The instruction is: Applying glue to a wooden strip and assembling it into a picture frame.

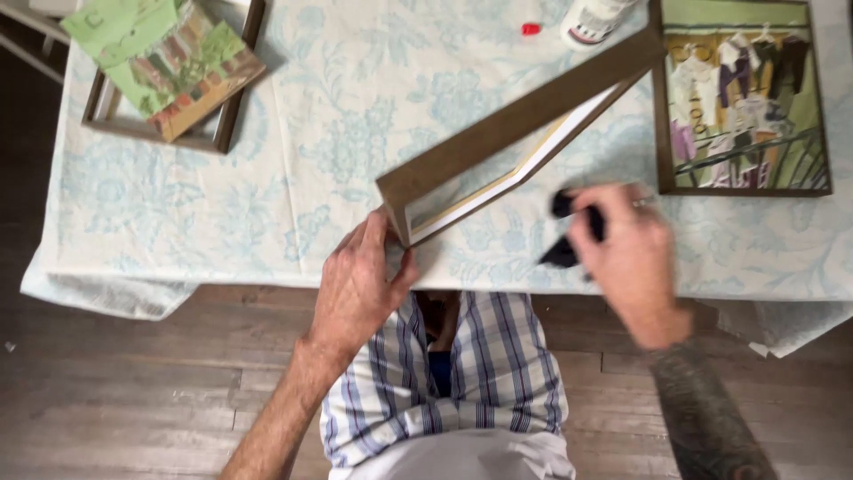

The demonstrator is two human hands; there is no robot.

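My left hand [358, 283] grips the near corner of a dark brown wooden picture frame [520, 116], which is tilted up on its edge over the table, its cream inner lining showing. My right hand [626, 253] is closed around a small black tool [565, 249] just right of the frame's lower edge; the hand is blurred. The table wears a pale cloth with a light blue floral pattern [346, 133].
A framed painting of hanging clothes [745, 98] lies at the right. At the far left an empty brown frame [222, 133] holds a green painted canvas [169, 62] resting across it. A small red cap [530, 28] and a white bottle [591, 20] sit at the back.
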